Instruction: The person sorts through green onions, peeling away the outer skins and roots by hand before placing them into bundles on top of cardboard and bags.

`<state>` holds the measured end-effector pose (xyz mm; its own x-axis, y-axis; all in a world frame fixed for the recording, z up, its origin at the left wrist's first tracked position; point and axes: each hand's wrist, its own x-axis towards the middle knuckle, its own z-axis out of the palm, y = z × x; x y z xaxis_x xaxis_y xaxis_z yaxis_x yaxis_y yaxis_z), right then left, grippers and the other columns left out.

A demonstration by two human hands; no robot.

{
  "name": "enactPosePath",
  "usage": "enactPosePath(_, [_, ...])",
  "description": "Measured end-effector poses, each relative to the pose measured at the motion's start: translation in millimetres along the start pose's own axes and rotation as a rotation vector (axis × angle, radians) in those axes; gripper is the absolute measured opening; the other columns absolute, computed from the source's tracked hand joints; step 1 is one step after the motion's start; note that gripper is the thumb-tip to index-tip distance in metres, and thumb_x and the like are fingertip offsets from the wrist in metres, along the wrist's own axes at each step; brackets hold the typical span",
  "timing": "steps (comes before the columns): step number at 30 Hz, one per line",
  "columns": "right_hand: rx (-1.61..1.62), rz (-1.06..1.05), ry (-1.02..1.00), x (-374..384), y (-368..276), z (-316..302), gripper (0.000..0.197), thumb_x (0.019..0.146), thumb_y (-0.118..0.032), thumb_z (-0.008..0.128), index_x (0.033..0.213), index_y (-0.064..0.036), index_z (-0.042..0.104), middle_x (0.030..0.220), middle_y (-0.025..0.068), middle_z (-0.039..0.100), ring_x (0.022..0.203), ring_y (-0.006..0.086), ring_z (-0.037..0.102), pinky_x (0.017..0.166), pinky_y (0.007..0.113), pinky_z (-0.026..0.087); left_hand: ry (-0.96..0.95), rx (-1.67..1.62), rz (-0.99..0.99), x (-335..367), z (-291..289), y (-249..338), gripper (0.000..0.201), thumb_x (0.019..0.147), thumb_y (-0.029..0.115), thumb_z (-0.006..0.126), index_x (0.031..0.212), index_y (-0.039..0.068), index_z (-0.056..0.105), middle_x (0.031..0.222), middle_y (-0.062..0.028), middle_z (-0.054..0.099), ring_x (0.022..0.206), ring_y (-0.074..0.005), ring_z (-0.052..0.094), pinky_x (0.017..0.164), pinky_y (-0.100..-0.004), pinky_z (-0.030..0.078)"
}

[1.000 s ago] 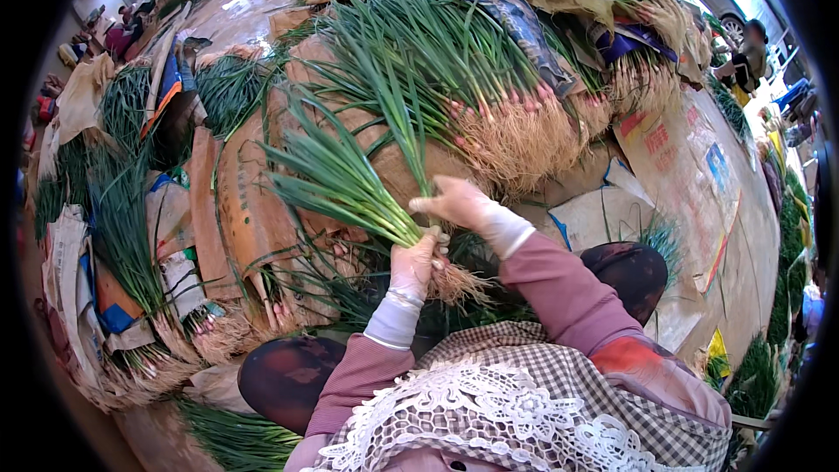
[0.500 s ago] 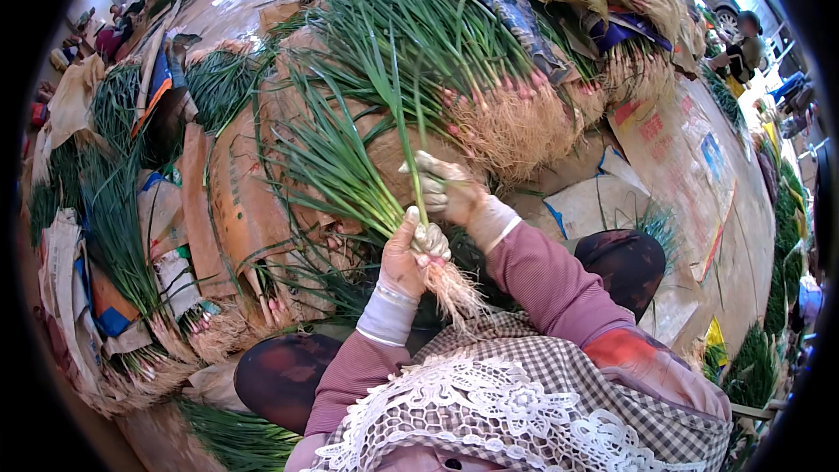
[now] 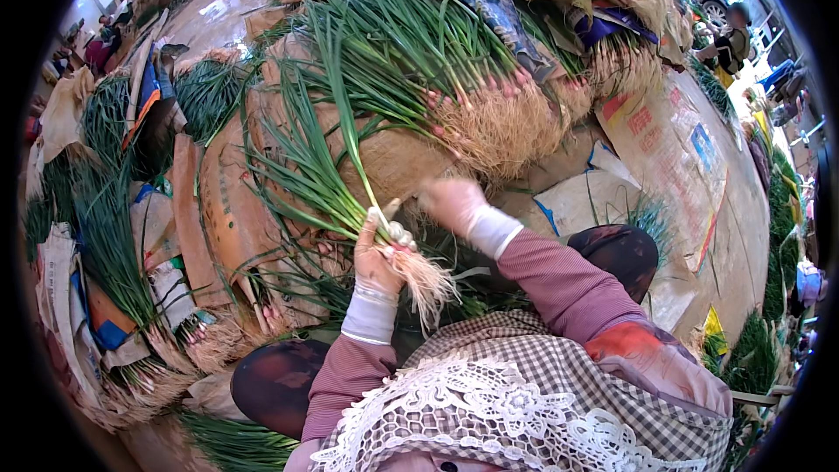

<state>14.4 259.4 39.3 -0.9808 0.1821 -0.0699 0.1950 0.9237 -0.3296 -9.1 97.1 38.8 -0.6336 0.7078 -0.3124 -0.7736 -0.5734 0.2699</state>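
My left hand [image 3: 377, 260], with pale wrappings on some fingers, is closed round a bunch of spring onions [image 3: 328, 179] just above the pinkish bulbs. Their green leaves fan out to the upper left, and the stringy roots [image 3: 428, 284] hang at the lower right. One stalk stands more upright than the others in the bunch. Just right of the bunch is my right hand [image 3: 453, 204], apart from it and smeared by motion; its fingers cannot be made out. Beyond both hands lies a large heap of spring onions [image 3: 498, 118], roots toward me.
Brown paper sacks [image 3: 229, 210] cover the ground. More spring onions [image 3: 109, 227] lie in piles at the left, and another bundle [image 3: 625, 61] at the far right. My bent knees [image 3: 616, 258] flank the work. A person [image 3: 732, 42] sits at the far right near a car [image 3: 715, 10].
My left hand has moved slightly left and down with the bunch. My right hand has moved off the bunch to the right. The upright stalk now leans further left among the others.
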Motion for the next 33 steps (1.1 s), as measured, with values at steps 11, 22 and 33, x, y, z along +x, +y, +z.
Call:
enactPosePath(11, [0.228, 0.168, -0.194, 4, 20, -57, 0.024, 0.072, -0.033, 0.055, 0.086, -0.0148, 0.059, 0.081, 0.0064, 0.059, 0.077, 0.0235, 0.056, 0.07, 0.033, 0.043, 0.121, 0.028, -0.036, 13, -6, -4, 0.018, 0.08, 0.02, 0.05, 0.081, 0.002, 0.05, 0.074, -0.0109, 0.055, 0.071, -0.0227, 0.054, 0.068, -0.036, 0.046])
enactPosePath(22, [-0.086, 0.366, 0.133, 45, 44, -52, 0.019, 0.077, -0.027, 0.048, 0.088, -0.0145, 0.058, 0.082, 0.0076, 0.06, 0.076, 0.022, 0.057, 0.069, 0.033, 0.045, 0.123, 0.214, 0.018, 11, -4, -7, 0.022, 0.08, 0.017, 0.05, 0.089, -0.003, 0.053, 0.059, -0.0087, 0.052, 0.05, -0.0191, 0.051, 0.052, -0.0324, 0.046])
enactPosePath(33, [0.478, 0.17, 0.038, 37, 77, -80, 0.033, 0.07, -0.029, 0.062, 0.091, -0.0037, 0.056, 0.086, 0.0076, 0.058, 0.077, 0.0148, 0.052, 0.073, 0.025, 0.042, 0.038, 0.103, 0.029, 9, 10, 7, 0.022, 0.081, 0.019, 0.047, 0.087, -0.001, 0.052, 0.051, -0.0018, 0.042, 0.053, -0.0163, 0.043, 0.054, -0.0281, 0.038])
